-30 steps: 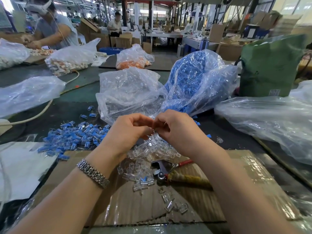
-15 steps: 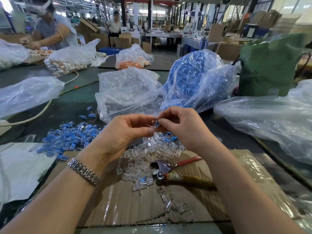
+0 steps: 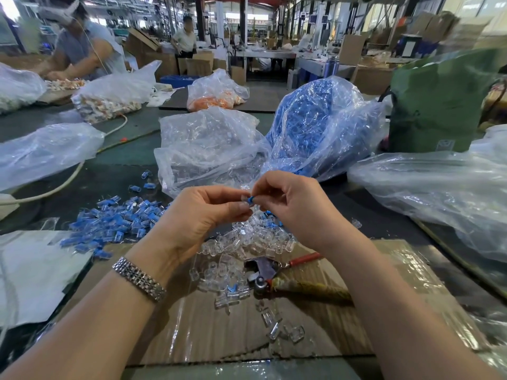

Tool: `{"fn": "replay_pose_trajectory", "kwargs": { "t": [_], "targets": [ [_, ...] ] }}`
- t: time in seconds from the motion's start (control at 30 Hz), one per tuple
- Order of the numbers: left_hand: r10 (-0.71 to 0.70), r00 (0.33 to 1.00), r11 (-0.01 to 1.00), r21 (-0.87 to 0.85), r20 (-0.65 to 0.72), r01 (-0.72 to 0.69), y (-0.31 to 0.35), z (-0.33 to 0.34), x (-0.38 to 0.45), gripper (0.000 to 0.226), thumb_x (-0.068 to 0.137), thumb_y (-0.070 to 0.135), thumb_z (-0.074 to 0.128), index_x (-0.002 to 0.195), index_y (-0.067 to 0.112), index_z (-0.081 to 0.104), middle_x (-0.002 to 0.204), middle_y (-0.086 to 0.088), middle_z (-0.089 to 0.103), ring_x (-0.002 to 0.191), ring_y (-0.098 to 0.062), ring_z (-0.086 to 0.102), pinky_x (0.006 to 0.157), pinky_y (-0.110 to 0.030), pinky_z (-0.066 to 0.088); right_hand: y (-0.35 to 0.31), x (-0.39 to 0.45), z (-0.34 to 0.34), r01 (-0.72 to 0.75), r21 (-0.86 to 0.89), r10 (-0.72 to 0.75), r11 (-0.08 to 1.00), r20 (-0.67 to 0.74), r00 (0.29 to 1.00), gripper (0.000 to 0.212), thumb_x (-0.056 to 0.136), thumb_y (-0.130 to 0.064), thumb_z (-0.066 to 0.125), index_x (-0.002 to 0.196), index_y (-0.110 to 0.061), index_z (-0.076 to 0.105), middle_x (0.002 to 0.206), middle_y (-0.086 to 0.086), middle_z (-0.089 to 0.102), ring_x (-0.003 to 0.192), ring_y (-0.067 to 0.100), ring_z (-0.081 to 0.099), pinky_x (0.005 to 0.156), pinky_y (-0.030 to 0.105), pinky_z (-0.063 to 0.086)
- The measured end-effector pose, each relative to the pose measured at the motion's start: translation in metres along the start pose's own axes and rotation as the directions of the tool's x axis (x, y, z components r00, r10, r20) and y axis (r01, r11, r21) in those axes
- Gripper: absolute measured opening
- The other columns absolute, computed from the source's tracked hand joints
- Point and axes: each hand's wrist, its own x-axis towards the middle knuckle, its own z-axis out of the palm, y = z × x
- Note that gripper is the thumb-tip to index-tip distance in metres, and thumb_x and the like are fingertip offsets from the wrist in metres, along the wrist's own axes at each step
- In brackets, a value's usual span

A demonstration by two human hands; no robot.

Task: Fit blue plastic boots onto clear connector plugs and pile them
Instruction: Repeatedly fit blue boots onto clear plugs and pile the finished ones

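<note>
Since a moment ago my hands are sitting slightly apart rather than knuckle to knuckle, and the blue boot (image 3: 250, 200) is now showing between my fingertips. My left hand (image 3: 203, 215) is curling its thumb and forefinger in a pinch on the boot's left end, and my right hand (image 3: 290, 207) is pinching the other end, where a clear connector plug (image 3: 245, 196) is glinting against it; how far the two are seated together I cannot tell. Both are hovering above the heap of loose clear plugs (image 3: 247, 242), which is lying at six o'clock from my fingertips on the taped cardboard sheet (image 3: 205, 325). A pair of cutters with a red handle (image 3: 277, 272) is resting at five o'clock, touching the heap's near edge. The pile of finished blue-booted plugs (image 3: 115, 223) is spreading at nine o'clock on the dark table (image 3: 115, 185). At twelve o'clock a bag of clear plugs (image 3: 208, 149) is slumping, and at one o'clock the bag of blue boots (image 3: 321, 127) is leaning just beside it. A metal watch strap (image 3: 139, 278) is circling my left wrist.
</note>
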Motion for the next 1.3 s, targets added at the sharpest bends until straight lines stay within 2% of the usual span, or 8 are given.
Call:
{"fn": "replay_pose_trajectory", "kwargs": {
  "t": [0.13,0.23,0.37,0.53,0.8,0.9,1.07,1.3],
  "targets": [
    [-0.012,1.000,1.000,0.013,0.014,0.012,0.000,-0.002,0.001,0.027,0.070,0.007,0.078,0.097,0.007,0.080,0.101,-0.019,0.077,0.091,-0.026,0.076,0.079,-0.026,0.061,-0.001,-0.004,-0.020,-0.091,-0.126,0.109,0.988,0.150,0.983,0.027,0.082,-0.033,0.082,0.099,-0.026,0.062,0.089,-0.012,0.066,0.081,0.001,0.063,0.073,0.017,0.049],
    [-0.014,1.000,1.000,0.007,-0.021,0.014,-0.002,-0.004,0.002,0.030,0.070,0.009,0.079,0.100,0.005,0.079,0.102,-0.022,0.076,0.089,-0.026,0.075,0.083,-0.033,0.062,-0.003,-0.016,-0.045,-0.125,-0.358,0.308,0.925,0.518,0.798,0.057,0.062,-0.057,0.089,0.106,-0.034,0.060,0.101,-0.016,0.063,0.092,-0.001,0.060,0.084,0.021,0.051],
    [0.013,0.998,0.996,-0.087,-0.065,-0.019,-0.003,-0.007,0.004,0.028,0.070,0.006,0.078,0.098,0.003,0.079,0.104,-0.023,0.075,0.093,-0.028,0.074,0.081,-0.028,0.061,-0.013,-0.022,-0.038,-0.016,-0.540,0.415,0.842,0.628,0.658,0.060,0.061,-0.056,0.090,0.109,-0.035,0.061,0.098,-0.017,0.061,0.090,0.004,0.059,0.082,0.031,0.054],
    [0.025,0.993,0.991,-0.130,-0.116,-0.040,-0.002,-0.013,0.005,0.024,0.073,0.003,0.075,0.096,0.004,0.080,0.105,-0.023,0.075,0.093,-0.029,0.073,0.080,-0.027,0.060,-0.015,-0.022,-0.028,0.029,-0.540,0.370,0.841,0.614,0.697,0.040,0.072,-0.042,0.083,0.107,-0.028,0.068,0.089,-0.012,0.064,0.080,0.004,0.059,0.066,0.026,0.049],
    [0.031,0.991,0.962,-0.265,-0.132,-0.066,0.004,-0.009,0.002,0.026,0.069,-0.001,0.073,0.095,-0.001,0.076,0.100,-0.021,0.075,0.087,-0.025,0.075,0.075,-0.026,0.061,-0.001,-0.015,-0.041,-0.352,-0.067,0.341,0.933,0.467,0.816,0.008,0.088,-0.018,0.067,0.083,-0.012,0.068,0.074,0.001,0.073,0.071,0.012,0.073,0.068,0.026,0.058],
    [0.051,0.993,0.977,-0.201,-0.105,-0.071,0.006,-0.006,0.001,0.023,0.067,0.004,0.076,0.088,0.009,0.081,0.102,-0.016,0.077,0.091,-0.023,0.074,0.080,-0.028,0.062,-0.001,-0.014,-0.043,-0.359,0.015,0.318,0.933,0.429,0.845,0.012,0.097,-0.015,0.062,0.091,-0.005,0.065,0.081,0.008,0.075,0.075,0.014,0.075,0.062,0.016,0.052],
    [0.112,0.989,0.992,-0.052,-0.093,-0.117,0.006,-0.001,-0.002,0.027,0.062,0.017,0.082,0.089,0.017,0.082,0.105,-0.014,0.077,0.098,-0.023,0.071,0.092,-0.033,0.060,-0.004,-0.012,-0.031,-0.408,0.155,0.288,0.900,0.491,0.822,0.018,0.100,-0.018,0.059,0.095,-0.001,0.064,0.090,0.011,0.073,0.082,0.025,0.076,0.084,0.040,0.061],
    [0.172,0.983,0.982,0.083,-0.056,-0.167,0.005,-0.001,-0.004,0.022,0.072,0.017,0.080,0.094,0.019,0.081,0.102,-0.012,0.078,0.101,-0.024,0.072,0.092,-0.031,0.057,-0.008,-0.012,-0.028,-0.406,0.168,0.290,0.898,0.467,0.835,0.021,0.102,-0.021,0.058,0.095,-0.002,0.063,0.090,0.009,0.069,0.079,0.021,0.074,0.083,0.040,0.063]
  ]
}}
